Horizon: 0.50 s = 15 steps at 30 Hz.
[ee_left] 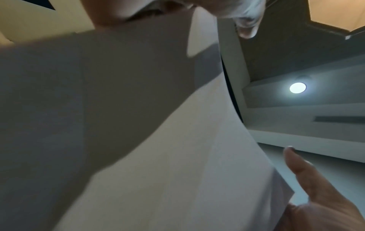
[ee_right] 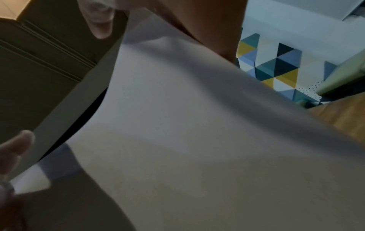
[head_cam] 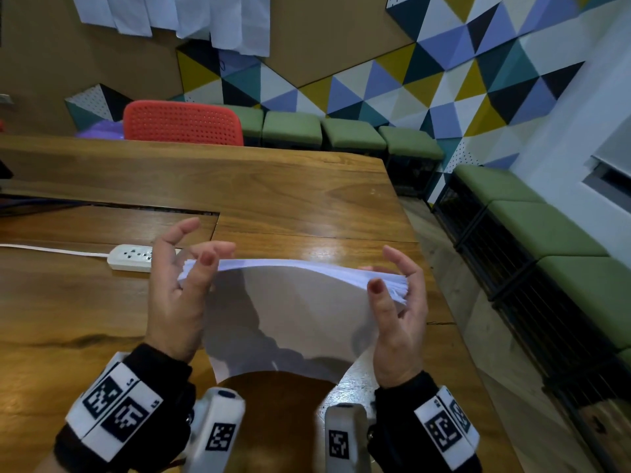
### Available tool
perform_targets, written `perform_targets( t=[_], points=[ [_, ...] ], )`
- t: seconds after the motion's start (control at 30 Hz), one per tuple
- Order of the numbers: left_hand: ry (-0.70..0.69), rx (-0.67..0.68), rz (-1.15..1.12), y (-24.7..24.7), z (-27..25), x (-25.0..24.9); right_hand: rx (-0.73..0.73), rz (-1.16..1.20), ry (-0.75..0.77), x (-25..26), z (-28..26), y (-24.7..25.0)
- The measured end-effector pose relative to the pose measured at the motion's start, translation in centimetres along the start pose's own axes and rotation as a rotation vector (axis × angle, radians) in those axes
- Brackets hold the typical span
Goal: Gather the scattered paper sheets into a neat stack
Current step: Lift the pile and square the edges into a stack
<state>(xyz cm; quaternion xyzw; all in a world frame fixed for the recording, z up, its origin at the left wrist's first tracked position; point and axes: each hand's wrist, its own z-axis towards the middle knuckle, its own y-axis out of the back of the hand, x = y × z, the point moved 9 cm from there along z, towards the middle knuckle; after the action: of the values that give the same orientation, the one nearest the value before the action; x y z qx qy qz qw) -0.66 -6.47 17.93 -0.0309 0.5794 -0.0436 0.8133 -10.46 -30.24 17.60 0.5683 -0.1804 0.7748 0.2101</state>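
Observation:
A stack of white paper sheets (head_cam: 290, 319) stands on edge, bowed, just above the wooden table (head_cam: 273, 199), with its top edges fanned unevenly. My left hand (head_cam: 196, 268) pinches the stack's upper left corner, thumb on the near face and fingers behind, index finger lifted. At the upper right corner my right hand (head_cam: 392, 285) pinches it the same way. The left wrist view is mostly filled by the paper (ee_left: 177, 156), beside one finger (ee_left: 300, 168). In the right wrist view the sheets (ee_right: 177, 125) hide most of the table.
A white power strip (head_cam: 131, 257) with its cord lies on the table just left of my left hand. A red chair (head_cam: 182, 122) and green stools (head_cam: 351, 133) stand beyond the far edge. The table's right edge runs close to my right hand.

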Motion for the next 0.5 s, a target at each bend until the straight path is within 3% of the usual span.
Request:
perform_targets(
  t=[0.17, 0.5],
  points=[
    [0.016, -0.057, 0.124, 0.0, 0.2, -0.2, -0.076, -0.005, 0.042, 0.9, -0.1, 0.3],
    [0.063, -0.054, 0.153, 0.2, 0.3, 0.7, -0.044, 0.139, 0.000, 0.1, -0.6, 0.6]
  ],
)
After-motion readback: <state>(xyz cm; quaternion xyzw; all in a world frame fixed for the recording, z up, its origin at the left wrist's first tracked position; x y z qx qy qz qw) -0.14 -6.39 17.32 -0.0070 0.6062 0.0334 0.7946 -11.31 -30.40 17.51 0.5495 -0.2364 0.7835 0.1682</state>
